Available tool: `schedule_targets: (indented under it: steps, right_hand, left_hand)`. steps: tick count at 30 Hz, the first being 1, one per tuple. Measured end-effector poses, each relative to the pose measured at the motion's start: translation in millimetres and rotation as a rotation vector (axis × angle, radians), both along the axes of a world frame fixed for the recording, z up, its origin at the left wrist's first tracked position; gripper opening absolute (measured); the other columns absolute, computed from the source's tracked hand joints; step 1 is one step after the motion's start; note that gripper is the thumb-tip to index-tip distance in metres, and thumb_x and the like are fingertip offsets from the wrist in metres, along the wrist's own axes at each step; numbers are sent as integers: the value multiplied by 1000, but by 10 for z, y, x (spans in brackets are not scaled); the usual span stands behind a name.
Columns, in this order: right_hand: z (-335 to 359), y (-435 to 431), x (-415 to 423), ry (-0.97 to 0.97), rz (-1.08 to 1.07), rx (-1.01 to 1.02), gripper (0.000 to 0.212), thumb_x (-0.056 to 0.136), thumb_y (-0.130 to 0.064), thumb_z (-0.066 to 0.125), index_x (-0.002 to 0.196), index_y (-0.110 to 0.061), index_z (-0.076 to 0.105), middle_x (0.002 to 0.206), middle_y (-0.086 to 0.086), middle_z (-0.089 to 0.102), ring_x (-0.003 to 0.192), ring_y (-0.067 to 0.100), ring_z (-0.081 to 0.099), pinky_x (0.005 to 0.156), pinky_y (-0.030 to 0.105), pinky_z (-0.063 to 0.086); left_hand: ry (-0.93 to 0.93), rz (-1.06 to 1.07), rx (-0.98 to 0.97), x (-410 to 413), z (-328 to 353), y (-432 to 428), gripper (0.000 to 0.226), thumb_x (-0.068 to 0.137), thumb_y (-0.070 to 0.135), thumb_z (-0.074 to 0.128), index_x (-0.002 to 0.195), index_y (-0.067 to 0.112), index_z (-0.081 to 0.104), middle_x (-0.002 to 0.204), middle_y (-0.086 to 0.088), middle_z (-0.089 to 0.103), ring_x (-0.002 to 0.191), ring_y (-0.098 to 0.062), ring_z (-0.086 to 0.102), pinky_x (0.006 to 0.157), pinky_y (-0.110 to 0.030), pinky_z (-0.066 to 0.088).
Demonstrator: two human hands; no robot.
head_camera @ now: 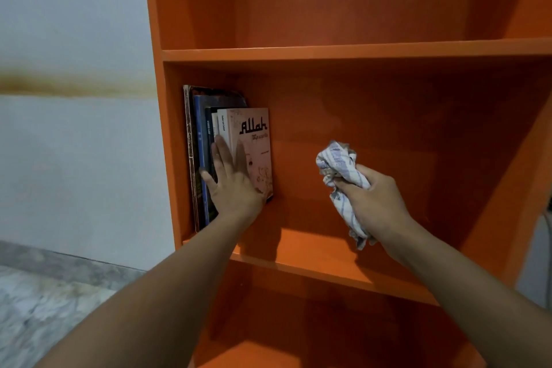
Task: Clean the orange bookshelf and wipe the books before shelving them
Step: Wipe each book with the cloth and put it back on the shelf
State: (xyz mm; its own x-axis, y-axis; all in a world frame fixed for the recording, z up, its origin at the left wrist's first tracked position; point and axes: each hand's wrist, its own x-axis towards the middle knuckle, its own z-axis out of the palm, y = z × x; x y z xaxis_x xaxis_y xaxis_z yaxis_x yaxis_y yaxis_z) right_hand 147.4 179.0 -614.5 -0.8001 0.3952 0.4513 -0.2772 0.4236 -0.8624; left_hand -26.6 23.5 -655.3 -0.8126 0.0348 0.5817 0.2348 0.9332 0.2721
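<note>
Single head-worn view, close to the bookshelf [343, 52], facing forward and slightly down into its middle shelf; wall [74, 143] at left.

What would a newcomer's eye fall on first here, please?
The bright orange bookshelf fills the frame. In its middle visible compartment, the left hand presses flat against a few upright books at the left end, while the right hand grips a crumpled striped cloth to their right.

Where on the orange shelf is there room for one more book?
The middle shelf board is bare from the pink book across to the right side wall; only the right hand with the cloth hangs in that gap. The upper shelf is bare too. The left corner is crowded: books, with the left hand pressed on them.
</note>
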Motion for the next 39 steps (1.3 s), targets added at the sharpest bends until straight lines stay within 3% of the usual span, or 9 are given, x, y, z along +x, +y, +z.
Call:
schedule_targets:
  steps: [2,5,9,14,19,23,31,36,39]
  right_hand:
    - [-49,-31,72,-23,7,13,20,93,-15,63,85,-32,70,85,6,75,81,33,70,66,38,51]
    - [-146,-102,268,-28,54,59,19,92,-13,63,90,-30,72,83,0,75,73,14,71,65,29,53]
    - [-594,-253,778,11,135,140,28,91,-6,63,91,-34,68,83,-12,74,73,2,69,61,12,50]
    - [-1461,-350,1299,-18,138,84,30,89,-4,65,99,-33,68,87,-19,73,85,-1,68,75,15,51]
    - [-2565,-424,1600,-178,101,15,32,92,-8,64,111,-34,62,101,-24,67,93,-9,64,78,10,48]
    - [-3283,-478,1728,-352,15,-62,46,91,-22,67,135,-23,52,119,-13,63,105,1,61,87,18,48]
    - [-4253,-391,2243,-427,-136,91,34,84,-17,73,110,-33,58,98,-26,61,89,-12,58,68,1,40]
    - [-4701,-612,2482,-404,296,520,40,80,-22,69,117,-27,56,115,-19,58,105,8,52,92,21,44]
    - [-4986,-596,2430,-344,499,747,44,82,-24,63,125,-24,56,121,-1,61,105,19,57,88,29,48]
  left_hand:
    - [-34,1,-53,139,88,-69,115,81,51,63,151,21,-23,152,-15,-39,143,-32,-30,114,-58,-8]
    - [17,-72,-29,458,189,-194,72,85,47,58,145,18,30,156,-16,18,147,-34,9,115,-58,14]
    - [-193,-570,210,1138,-112,-472,31,94,38,54,119,20,62,109,0,67,95,-16,64,87,-41,55]
    - [-470,-801,249,1823,-901,-628,17,94,27,58,102,18,71,84,-2,74,77,-19,70,73,-42,59]
    - [-941,-759,306,2332,-2092,-556,27,96,30,56,118,14,62,90,-5,70,72,-15,65,61,-20,52]
    - [-1184,-602,303,2581,-3114,-594,28,93,37,58,117,29,46,104,1,65,85,-13,63,71,-26,50]
    - [-1200,-327,550,3025,-4394,-833,17,91,10,50,103,16,61,105,1,66,98,-18,63,86,-30,52]
    - [-1230,-358,698,3007,-4508,-873,22,96,5,53,108,21,61,103,-1,70,81,-9,64,69,-19,51]
    - [-1252,-340,730,2949,-4564,-891,22,96,4,55,111,19,62,106,1,71,92,-14,64,81,-26,52]
